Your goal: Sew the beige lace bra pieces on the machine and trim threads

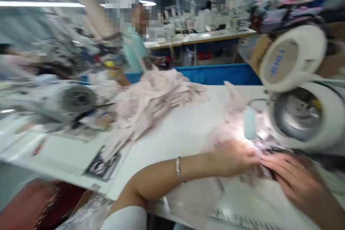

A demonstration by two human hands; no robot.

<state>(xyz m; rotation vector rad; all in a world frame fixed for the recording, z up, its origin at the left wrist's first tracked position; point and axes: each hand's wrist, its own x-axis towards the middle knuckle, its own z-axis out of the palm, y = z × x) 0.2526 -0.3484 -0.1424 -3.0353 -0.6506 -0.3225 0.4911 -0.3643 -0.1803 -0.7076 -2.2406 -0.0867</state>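
A pale pink lace garment piece (223,133) lies under the lit needle area of a white sewing machine (331,115) at the right. My left hand (237,158), with a bracelet at the wrist, is closed on the fabric's near edge, just in front of the needle area. Close against its fingertips, my right hand (296,176) pinches the same fabric from the right. Motion blur smears the fingertips, and the needle itself cannot be made out. Part of the pale fabric hangs toward me over the table's front edge.
A heap of pale pink garment pieces (151,97) lies on the white table (183,125), left of centre. Another sewing machine (67,99) stands at the left. A dark patterned card (104,165) lies near the front edge. Beyond a blue cloth-lined trough (221,73), a person (134,46) is at work.
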